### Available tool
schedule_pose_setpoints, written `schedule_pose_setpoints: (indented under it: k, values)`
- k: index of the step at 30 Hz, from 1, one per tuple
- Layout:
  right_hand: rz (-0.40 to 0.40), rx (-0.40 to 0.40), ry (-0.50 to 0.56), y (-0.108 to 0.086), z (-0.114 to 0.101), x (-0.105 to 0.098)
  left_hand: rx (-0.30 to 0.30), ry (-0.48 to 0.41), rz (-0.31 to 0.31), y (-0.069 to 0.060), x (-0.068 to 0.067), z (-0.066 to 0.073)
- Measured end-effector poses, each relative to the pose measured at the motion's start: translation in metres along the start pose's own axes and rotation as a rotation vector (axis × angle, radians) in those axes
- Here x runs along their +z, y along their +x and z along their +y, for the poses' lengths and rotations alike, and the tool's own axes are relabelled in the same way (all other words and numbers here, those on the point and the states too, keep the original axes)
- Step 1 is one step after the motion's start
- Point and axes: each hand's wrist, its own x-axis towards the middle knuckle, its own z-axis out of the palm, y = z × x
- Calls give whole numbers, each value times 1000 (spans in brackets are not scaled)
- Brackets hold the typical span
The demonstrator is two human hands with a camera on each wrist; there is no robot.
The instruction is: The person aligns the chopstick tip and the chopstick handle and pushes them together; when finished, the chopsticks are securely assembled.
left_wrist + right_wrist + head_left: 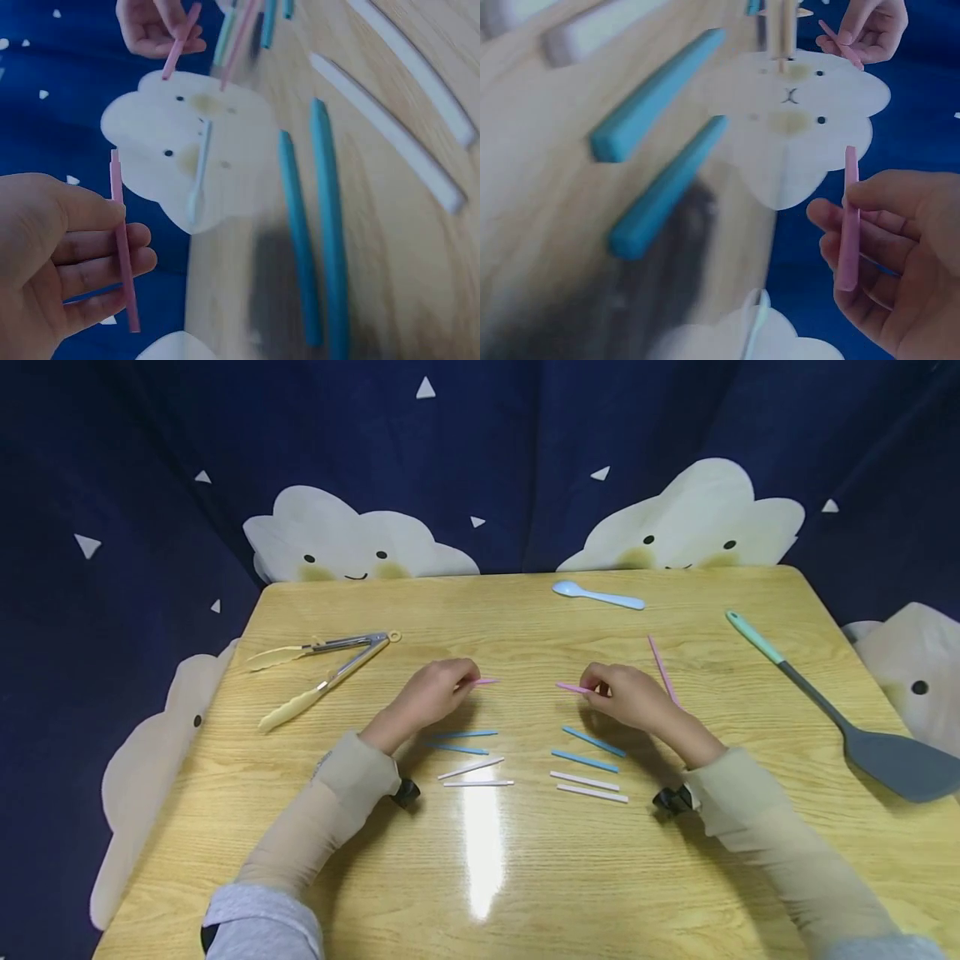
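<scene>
My left hand (438,693) pinches a pink stick (487,681) above the table; in the left wrist view the thumb of that hand (67,255) presses the pink stick (124,255) against curled fingers. The right hand (630,695) pinches another pink stick (573,688), also seen in the right wrist view between thumb and fingers (849,225). Below the left hand lie two blue sticks (461,748) and two white sticks (478,783). Below the right hand are two more blue sticks (585,761) and two white ones (592,793). A third pink stick (662,667) lies beyond the right wrist.
Tongs (348,668) lie spread at the left of the wooden table (600,877). A light blue spoon (600,597) is near the far edge. At the right lies a grey spatula (817,697) with a green handle end. A dark blue curtain (510,435) hangs behind.
</scene>
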Motion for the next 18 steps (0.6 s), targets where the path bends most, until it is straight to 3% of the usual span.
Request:
schedule_pose_setpoints:
  k: [9,18]
  values:
    - [109,-35,103,-2,-16,-15,-85,-188,46,0,-15,19]
    - [171,-74,205,-9,-26,-23,-21,-237,174,-2,-24,34]
